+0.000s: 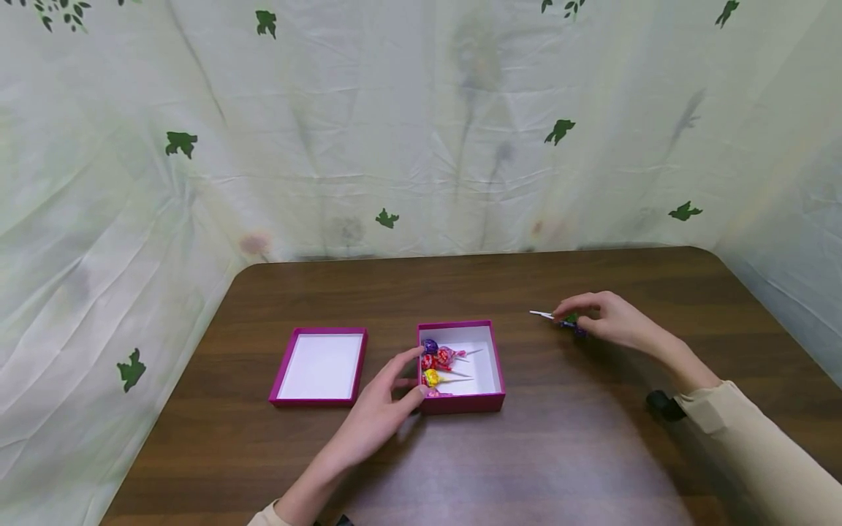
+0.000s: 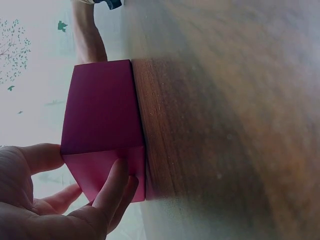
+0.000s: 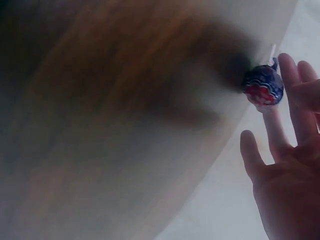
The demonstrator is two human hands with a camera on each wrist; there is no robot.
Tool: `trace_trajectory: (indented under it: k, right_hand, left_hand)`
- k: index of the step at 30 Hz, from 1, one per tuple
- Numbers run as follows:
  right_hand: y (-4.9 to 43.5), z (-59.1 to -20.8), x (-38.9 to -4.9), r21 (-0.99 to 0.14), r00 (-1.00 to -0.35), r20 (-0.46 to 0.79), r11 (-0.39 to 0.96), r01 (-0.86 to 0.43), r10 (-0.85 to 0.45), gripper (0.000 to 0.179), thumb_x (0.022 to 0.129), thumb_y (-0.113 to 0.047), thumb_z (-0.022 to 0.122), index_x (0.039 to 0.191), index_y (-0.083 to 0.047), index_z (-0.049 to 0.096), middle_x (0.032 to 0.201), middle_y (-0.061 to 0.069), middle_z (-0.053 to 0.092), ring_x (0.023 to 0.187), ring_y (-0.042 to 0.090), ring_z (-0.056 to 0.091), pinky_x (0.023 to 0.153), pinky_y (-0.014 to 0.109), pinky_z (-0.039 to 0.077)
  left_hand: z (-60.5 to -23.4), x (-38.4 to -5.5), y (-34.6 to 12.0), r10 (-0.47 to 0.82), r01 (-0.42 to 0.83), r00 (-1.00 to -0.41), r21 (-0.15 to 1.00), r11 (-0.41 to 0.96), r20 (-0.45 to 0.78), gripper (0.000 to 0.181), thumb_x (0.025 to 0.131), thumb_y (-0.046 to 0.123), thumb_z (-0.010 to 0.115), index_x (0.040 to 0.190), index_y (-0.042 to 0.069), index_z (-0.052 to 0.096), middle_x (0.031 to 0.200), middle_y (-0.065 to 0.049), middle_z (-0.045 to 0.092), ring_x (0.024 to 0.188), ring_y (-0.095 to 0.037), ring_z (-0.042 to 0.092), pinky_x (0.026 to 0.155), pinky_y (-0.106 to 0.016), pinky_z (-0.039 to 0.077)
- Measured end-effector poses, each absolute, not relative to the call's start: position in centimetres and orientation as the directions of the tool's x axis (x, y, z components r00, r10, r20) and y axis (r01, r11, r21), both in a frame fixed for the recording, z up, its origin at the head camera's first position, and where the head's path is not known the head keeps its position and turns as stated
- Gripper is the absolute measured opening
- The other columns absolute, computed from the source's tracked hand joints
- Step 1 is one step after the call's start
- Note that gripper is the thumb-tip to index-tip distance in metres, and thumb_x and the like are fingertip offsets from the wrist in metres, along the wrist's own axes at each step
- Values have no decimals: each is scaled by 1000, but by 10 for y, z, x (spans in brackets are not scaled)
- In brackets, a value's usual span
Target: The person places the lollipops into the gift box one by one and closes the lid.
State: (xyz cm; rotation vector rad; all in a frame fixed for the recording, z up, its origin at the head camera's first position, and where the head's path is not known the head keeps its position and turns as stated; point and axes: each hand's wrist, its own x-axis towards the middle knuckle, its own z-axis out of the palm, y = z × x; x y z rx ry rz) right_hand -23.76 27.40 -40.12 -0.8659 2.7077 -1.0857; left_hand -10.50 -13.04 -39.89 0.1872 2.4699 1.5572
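In the head view, my left hand (image 1: 378, 413) rests against the left side of a magenta box (image 1: 463, 403) with a white inside. Its thumb and forefinger touch the rim, and in the left wrist view other fingers (image 2: 116, 182) lie against the outer wall. Several wrapped lollipops (image 1: 432, 378) in purple, red, pink and yellow lie in the box, sticks pointing right. Farther right, my right hand (image 1: 612, 321) pinches a purple lollipop (image 3: 263, 86) low over the table, its white stick (image 1: 541, 314) pointing left. A green patch shows by the fingers; whether it belongs to another lollipop I cannot tell.
A magenta box lid (image 1: 321, 367) lies white side up, left of the box. Everything stands on a dark wooden table (image 1: 526, 467). Pale cloth (image 1: 421, 131) with green leaf shapes hangs behind the table and at its sides.
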Motion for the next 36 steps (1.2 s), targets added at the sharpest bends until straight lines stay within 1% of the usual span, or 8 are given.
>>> trace_trajectory:
  k: [5,10,13,16,22,25,30,36]
  right_hand:
    - [272,-403,-237,-636,-854,48,643,-426,-519,35,91,4,55,111,-18,74,111,-4,69,101,19,58,77,29,42]
    - [270,-400,-235,-623,-866,-3,679,-389,-499,34,93,1,53,112,-18,74,108,-1,68,79,20,50,63,29,38]
    - [270,-398,-233,-619,-862,-21,684,-387,-507,38,93,3,49,112,-19,74,109,0,68,79,20,50,66,30,38]
    - [270,-397,-229,-594,-848,-25,691,-413,-529,42,90,5,50,115,-21,73,117,0,67,92,22,53,75,33,39]
    - [271,-398,-225,-546,-785,8,655,-523,-620,37,84,0,70,116,-19,71,119,-1,65,110,24,57,88,41,46]
    - [270,-399,-222,-526,-777,43,647,-552,-628,30,83,-8,77,111,-20,72,113,-4,65,104,23,58,86,40,47]
    - [267,-399,-217,-500,-823,41,701,-508,-567,23,84,-21,80,106,-22,74,104,-8,64,99,24,59,84,42,47]
    - [263,-396,-213,-459,-868,23,766,-450,-496,22,83,-30,80,104,-27,74,99,-14,64,85,14,57,73,33,45]
  left_hand:
    - [-398,-105,-131,223,-17,-967,905,426,-123,56,96,30,64,147,32,43,150,-2,40,122,-30,54,84,-45,52]
    - [-398,-105,-131,223,-19,-967,905,426,-125,56,96,31,64,147,32,43,150,-2,40,122,-29,54,84,-45,52]
    - [-398,-105,-130,223,-16,-967,904,427,-122,56,96,30,64,147,31,43,150,-2,40,122,-29,54,84,-45,52]
    - [-398,-105,-130,224,-12,-967,904,428,-119,56,96,30,64,147,31,43,150,-2,41,121,-29,54,84,-44,52]
    - [-399,-105,-130,221,-4,-969,899,437,-111,55,96,29,64,147,30,43,149,-1,42,121,-28,55,84,-43,51]
    - [-399,-105,-131,218,-6,-969,897,441,-114,55,96,30,64,147,31,44,149,-1,42,121,-28,55,84,-44,51]
    - [-400,-105,-130,216,-5,-970,898,440,-111,55,96,29,64,147,31,44,148,0,42,120,-28,55,84,-44,51]
    - [-401,-104,-130,221,32,-973,898,439,-73,56,95,25,65,147,28,45,147,-2,45,118,-27,58,78,-37,51]
